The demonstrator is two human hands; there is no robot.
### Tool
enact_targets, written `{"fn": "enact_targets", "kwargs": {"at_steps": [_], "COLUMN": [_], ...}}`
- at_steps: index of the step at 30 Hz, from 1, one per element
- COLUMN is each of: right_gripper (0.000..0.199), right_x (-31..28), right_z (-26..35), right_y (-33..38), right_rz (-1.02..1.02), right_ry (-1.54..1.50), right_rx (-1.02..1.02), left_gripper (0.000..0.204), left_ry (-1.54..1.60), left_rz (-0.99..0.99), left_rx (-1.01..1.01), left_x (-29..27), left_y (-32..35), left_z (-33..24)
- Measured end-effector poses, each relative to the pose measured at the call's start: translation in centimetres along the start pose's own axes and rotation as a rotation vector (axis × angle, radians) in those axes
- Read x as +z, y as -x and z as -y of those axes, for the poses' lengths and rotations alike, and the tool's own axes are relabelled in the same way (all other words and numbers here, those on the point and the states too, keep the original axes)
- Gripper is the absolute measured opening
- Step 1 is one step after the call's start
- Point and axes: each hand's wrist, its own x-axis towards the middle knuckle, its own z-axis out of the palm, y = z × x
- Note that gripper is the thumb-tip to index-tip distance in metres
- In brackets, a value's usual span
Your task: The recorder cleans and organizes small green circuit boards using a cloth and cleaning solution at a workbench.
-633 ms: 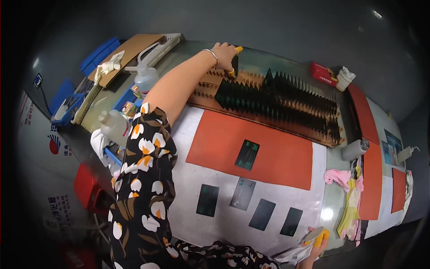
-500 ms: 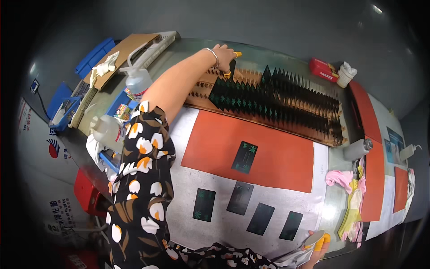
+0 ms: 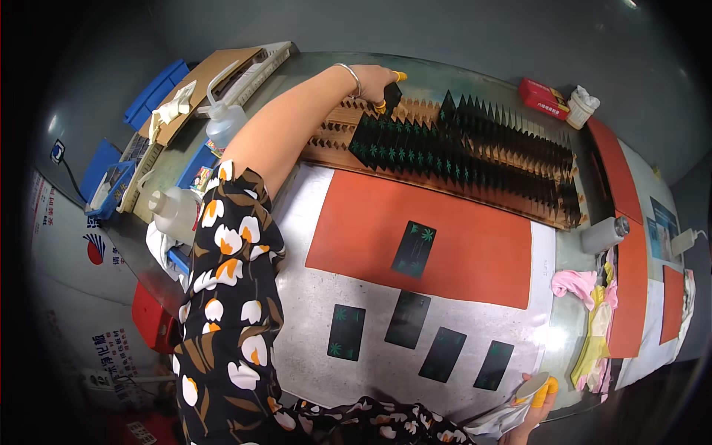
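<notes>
My left hand (image 3: 374,83), with yellow finger covers, reaches to the far side and closes round the edges of a dark panel (image 3: 392,98). This panel stands over the left part of a long brown slotted rack (image 3: 337,157). Many dark panels with green leaf-like marks (image 3: 404,148) stand upright in that rack. Down at the lower right, my right hand (image 3: 545,404) is closed on a white cloth (image 3: 500,421); yellow covers show on its fingers. One flat dark panel (image 3: 414,249) lies on an orange mat (image 3: 475,259). Several more flat panels (image 3: 346,332) lie nearer on the pale sheet.
Left of my arm stand clear plastic bottles (image 3: 174,211) and blue bins (image 3: 111,185). A red box (image 3: 541,98) and a white container (image 3: 581,107) sit at the far right. A grey bottle (image 3: 604,234) and pink and yellow cloths (image 3: 593,319) lie along the right side.
My left hand has moved slightly right and up with the dark panel, which shows more now. The whole view has shifted a little. My right hand still holds the cloth.
</notes>
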Motion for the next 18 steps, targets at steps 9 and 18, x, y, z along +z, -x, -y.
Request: {"fn": "enact_targets", "kwargs": {"at_steps": [9, 18], "right_gripper": [0.017, 0.02], "right_x": [-0.4, -0.3], "right_z": [0.1, -0.1], "right_y": [0.1, 0.3], "right_rz": [-0.019, 0.032], "right_ry": [0.025, 0.027], "right_rx": [0.018, 0.029], "left_gripper": [0.033, 0.032], "left_ry": [0.156, 0.272], "left_rz": [-0.35, -0.585], "left_rx": [-0.58, -0.499], "left_x": [-0.9, 1.9], "left_y": [1.6, 3.0], "left_z": [-0.5, 1.3]}}
